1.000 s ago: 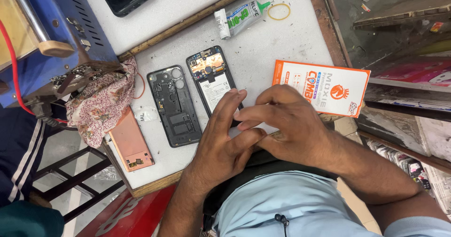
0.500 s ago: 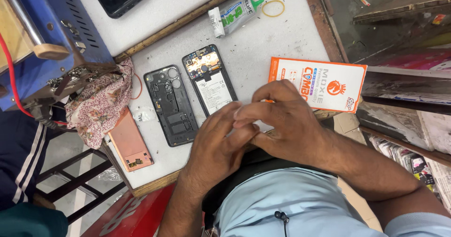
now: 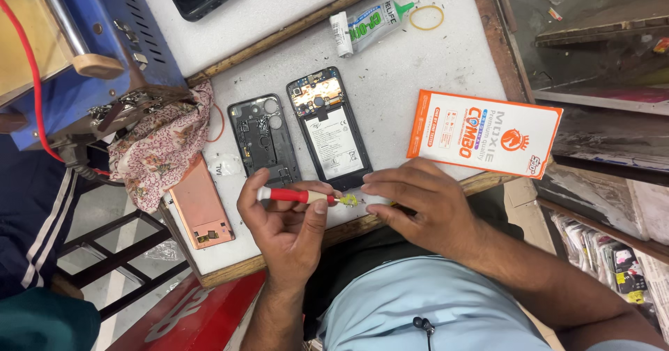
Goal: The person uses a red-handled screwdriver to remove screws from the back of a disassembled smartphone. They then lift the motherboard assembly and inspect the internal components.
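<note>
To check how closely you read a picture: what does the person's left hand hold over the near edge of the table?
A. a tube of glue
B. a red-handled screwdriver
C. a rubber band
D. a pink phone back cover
B: the left hand grips a red-handled screwdriver, its tip meeting the right hand just below the opened phone.
</note>
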